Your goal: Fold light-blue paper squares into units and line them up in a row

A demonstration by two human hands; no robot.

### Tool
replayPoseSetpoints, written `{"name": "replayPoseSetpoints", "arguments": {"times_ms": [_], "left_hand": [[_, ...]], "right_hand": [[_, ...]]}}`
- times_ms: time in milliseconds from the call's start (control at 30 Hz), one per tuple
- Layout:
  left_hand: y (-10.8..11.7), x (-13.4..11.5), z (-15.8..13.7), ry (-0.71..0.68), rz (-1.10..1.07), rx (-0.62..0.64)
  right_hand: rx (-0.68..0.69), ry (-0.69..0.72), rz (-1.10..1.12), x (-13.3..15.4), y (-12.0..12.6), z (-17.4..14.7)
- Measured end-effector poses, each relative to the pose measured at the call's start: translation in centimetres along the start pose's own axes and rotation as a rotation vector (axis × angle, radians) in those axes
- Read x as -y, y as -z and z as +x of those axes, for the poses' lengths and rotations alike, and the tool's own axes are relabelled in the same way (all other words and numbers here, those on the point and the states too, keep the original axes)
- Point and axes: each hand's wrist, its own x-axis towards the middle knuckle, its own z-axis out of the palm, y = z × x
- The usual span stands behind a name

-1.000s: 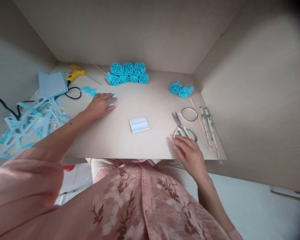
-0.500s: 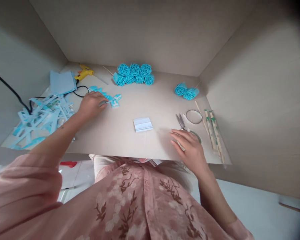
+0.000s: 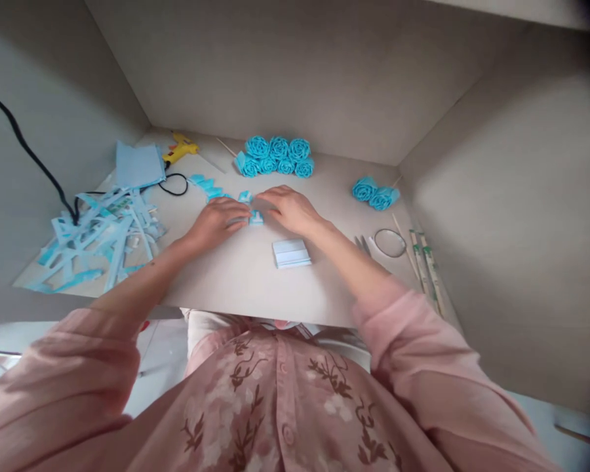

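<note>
Blue paper cutouts (image 3: pixel 256 217), small, at least two: on the counter (image 3: pixel 236 282), left of centre, between the two hands.
Left hand (image 3: pixel 247 218): fingers lightly curled, tips at the left edge of the nearer cutout; whether they pinch it cannot be told.
Right hand (image 3: pixel 264 204): palm down, fingers reaching leftward just beside the cutouts, thumb parted from the forefinger.
Blue paper petals (image 3: pixel 207 187): an overlapping row, running back and leftward beyond the left hand.
Folded paper packet (image 3: pixel 292 254): pale, lying flat, nearer the person than the right hand.
Blue paper roses (image 3: pixel 278 149): seven, clustered in two rows at the back; a further pair of roses (image 3: pixel 375 193) to the right.
Glue gun (image 3: pixel 181 148): yellow, back left, a thin rod (image 3: pixel 211 162) just beside it.
Paper sheets (image 3: pixel 138 165): light blue, stacked, in front of the glue gun's left.
Paper offcuts (image 3: pixel 103 236): blue and white strips, heaped at left, black cord (image 3: pixel 24 147) reaching them.
Scissors (image 3: pixel 362 245): blades visible, handles hidden by the right arm.
Thin ring (image 3: pixel 389 243): right of the blades.
Wrapped sticks (image 3: pixel 430 272): along the right side.
</note>
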Motion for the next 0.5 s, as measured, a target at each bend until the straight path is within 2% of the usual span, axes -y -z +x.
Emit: {"name": "replayPoseSetpoints", "arguments": {"times_ms": [100,267,367,500], "left_hand": [[1.3,2.4,-1.1,0.144,0.070,-0.046],[1.9,4.9,-1.6,0.330,0.210,0.044],[1.4,4.8,-0.9,0.340,0.221,0.054],[0.2,4.3,1.2,0.317,0.238,0.052]], "right_hand": [[0.088,0.023,-0.043,-0.6,-1.1,3.3],[0.219,0.172,-0.090,-1.4,-2.5,7.1],[0.217,0.187,-0.104,-2.0,-3.0,7.5],[0.122,0.121,-0.082,-3.8,-2.7,5.6]]}}
